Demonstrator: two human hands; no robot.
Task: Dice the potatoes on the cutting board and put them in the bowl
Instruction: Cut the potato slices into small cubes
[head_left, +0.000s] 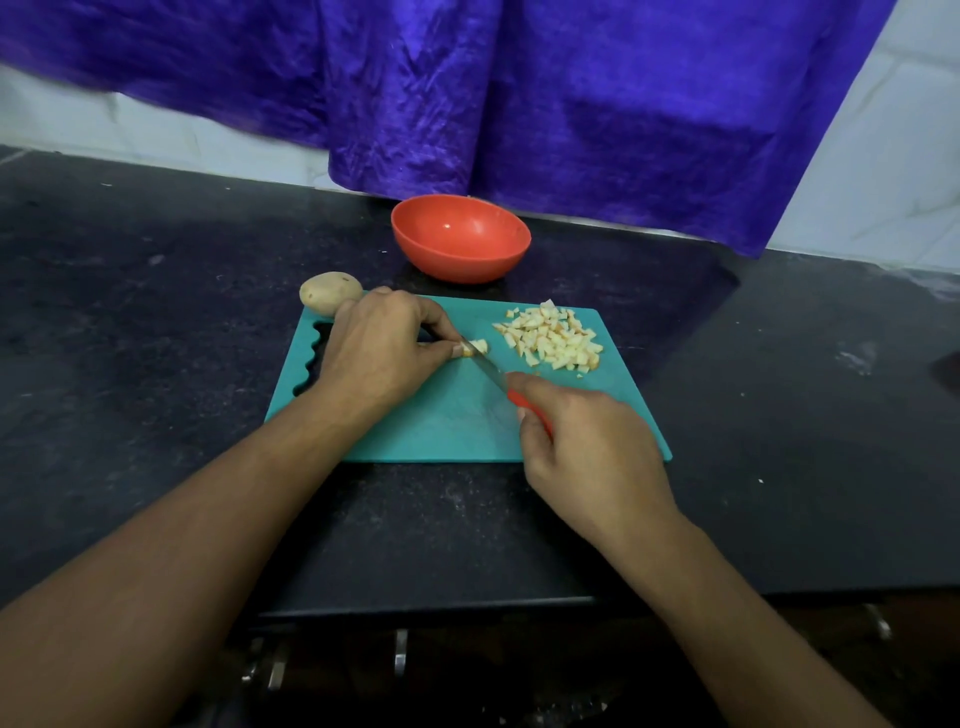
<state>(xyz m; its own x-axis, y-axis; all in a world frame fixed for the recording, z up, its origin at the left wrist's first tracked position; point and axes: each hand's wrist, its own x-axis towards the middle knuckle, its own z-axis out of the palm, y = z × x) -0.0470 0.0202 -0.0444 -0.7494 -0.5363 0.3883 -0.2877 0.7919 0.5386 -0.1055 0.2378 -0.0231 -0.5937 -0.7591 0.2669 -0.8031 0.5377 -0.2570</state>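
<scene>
A teal cutting board (447, 431) lies on the dark counter. My left hand (379, 348) pinches a small potato piece (477, 347) at the board's middle. My right hand (587, 447) grips a red-handled knife (488, 371), and its blade rests across that piece. A pile of diced potato (550, 338) sits at the board's far right corner. One whole potato (330, 293) lies just beyond the board's far left corner, partly hidden by my left hand. The red bowl (460, 241) stands behind the board and holds nothing that I can see.
The black stone counter (156, 312) stretches to both sides, its front edge near me. A purple cloth (519, 104) hangs down the white wall right behind the bowl. Metal handles (400, 652) show below the counter edge.
</scene>
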